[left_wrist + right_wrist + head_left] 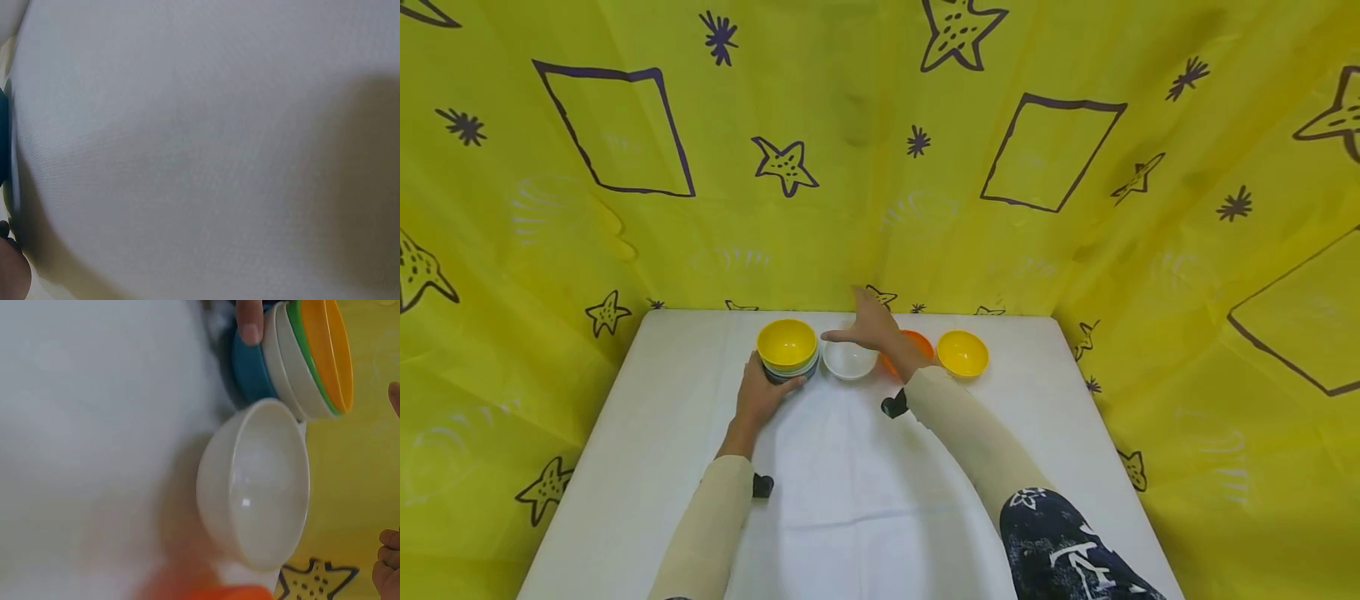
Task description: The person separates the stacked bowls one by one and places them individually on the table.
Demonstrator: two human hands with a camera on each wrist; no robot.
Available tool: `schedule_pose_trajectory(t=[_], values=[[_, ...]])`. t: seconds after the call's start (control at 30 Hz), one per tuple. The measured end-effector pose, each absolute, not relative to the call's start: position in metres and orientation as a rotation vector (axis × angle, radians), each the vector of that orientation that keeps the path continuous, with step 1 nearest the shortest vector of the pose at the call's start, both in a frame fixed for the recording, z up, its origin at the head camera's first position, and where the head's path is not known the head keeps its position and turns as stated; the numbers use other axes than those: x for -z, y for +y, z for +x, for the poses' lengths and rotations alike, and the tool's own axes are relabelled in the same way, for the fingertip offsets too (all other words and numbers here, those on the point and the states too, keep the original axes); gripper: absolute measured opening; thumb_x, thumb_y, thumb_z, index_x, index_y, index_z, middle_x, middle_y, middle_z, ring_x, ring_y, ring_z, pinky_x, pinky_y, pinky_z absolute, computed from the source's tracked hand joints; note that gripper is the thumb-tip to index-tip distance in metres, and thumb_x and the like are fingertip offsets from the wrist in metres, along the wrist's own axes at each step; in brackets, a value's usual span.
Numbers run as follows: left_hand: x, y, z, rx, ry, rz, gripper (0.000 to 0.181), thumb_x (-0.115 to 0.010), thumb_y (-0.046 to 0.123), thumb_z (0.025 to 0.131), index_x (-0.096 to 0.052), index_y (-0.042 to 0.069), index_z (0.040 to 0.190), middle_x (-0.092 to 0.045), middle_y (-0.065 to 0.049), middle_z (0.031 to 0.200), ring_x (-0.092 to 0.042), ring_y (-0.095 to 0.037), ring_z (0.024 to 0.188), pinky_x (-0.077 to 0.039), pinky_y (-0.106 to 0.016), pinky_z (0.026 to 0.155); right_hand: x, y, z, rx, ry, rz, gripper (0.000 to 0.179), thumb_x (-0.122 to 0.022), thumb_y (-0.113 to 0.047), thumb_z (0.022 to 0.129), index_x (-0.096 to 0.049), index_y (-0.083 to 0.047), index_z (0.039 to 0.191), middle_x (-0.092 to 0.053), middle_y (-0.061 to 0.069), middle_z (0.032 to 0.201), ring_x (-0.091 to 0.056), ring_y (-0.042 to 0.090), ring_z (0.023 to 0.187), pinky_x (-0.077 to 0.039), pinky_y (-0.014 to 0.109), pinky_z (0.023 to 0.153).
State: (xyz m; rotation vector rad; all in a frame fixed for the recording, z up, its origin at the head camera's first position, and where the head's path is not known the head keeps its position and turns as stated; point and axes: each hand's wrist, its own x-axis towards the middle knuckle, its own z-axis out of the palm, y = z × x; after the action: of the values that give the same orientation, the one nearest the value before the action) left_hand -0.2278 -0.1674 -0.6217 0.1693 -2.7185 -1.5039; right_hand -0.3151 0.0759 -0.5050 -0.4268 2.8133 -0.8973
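Note:
At the back of the white table stands a stack of nested bowls (787, 343). The right wrist view shows a blue bowl (252, 369) at its bottom, white and green ones above, and yellow on top. My left hand (762, 395) holds this stack from its near left side, thumb along the front. Beside the stack sits a single white bowl (850, 365). Above it, and partly over an orange bowl (921, 340), my right hand (872, 326) is spread with thumb and fingers extended, holding nothing. The left wrist view catches mostly tablecloth.
A yellow bowl (962, 354) stands at the right end of the row. Behind the table (850, 483) hangs a yellow curtain (835, 233) with dark star and frame drawings, which also runs along both sides.

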Motion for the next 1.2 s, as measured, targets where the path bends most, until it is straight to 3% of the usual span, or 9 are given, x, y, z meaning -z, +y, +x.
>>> schedule_pose_trajectory(t=[0.7,0.93,1.2], values=[[0.622,-0.172,-0.231,1.472,-2.729,0.12,0.105,-0.092,0.039,0.083,-0.028,0.004,0.159,-0.044,-0.021,0.153,-0.042,-0.038,0.142,-0.03,-0.055,0.123,0.504,0.002,-0.302,0.744,2.779,-0.521,0.122,-0.085,-0.065,0.078,-0.026,-0.002,0.164,-0.034,0.015,0.167,-0.041,0.031,0.149,-0.039,0.045,0.12],[0.62,-0.172,-0.229,1.463,-2.732,0.115,0.103,-0.09,0.041,0.083,-0.029,0.003,0.158,-0.046,-0.02,0.152,-0.043,-0.037,0.14,-0.031,-0.053,0.123,0.512,-0.007,-0.299,0.65,2.787,-0.51,0.117,-0.087,-0.063,0.077,-0.033,-0.001,0.161,-0.047,0.013,0.157,-0.055,0.025,0.13,-0.05,0.04,0.11],[0.62,-0.17,-0.229,1.484,-2.698,0.097,0.098,-0.091,0.039,0.083,-0.033,0.003,0.154,-0.049,-0.02,0.148,-0.046,-0.037,0.137,-0.033,-0.053,0.121,0.518,-0.007,-0.297,0.636,2.798,-0.556,0.108,-0.085,-0.064,0.079,-0.041,-0.002,0.156,-0.058,0.008,0.138,-0.059,0.02,0.112,-0.055,0.034,0.097]])
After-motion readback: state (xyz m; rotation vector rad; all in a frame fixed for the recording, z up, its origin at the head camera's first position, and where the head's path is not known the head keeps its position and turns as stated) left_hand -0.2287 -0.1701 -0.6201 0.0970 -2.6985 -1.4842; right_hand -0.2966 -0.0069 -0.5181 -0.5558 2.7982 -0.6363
